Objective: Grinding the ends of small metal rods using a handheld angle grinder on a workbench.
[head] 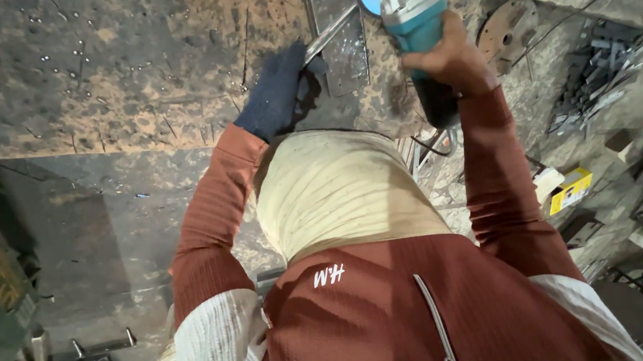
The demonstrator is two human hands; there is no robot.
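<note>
At the top centre of the frame, the left hand (pixel 275 90), in a dark blue knitted glove, closed its fingers on a thin grey metal strip (pixel 330 33) lying on the rusty, pitted steel workbench (pixel 107 75). Just to the right, the bare right hand (pixel 451 57) wrapped tightly around a teal-bodied angle grinder (pixel 411 8), its blue disc beside the strip.

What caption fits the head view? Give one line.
Gloved left hand steadies a metal strip while the right hand holds a teal angle grinder.
</note>
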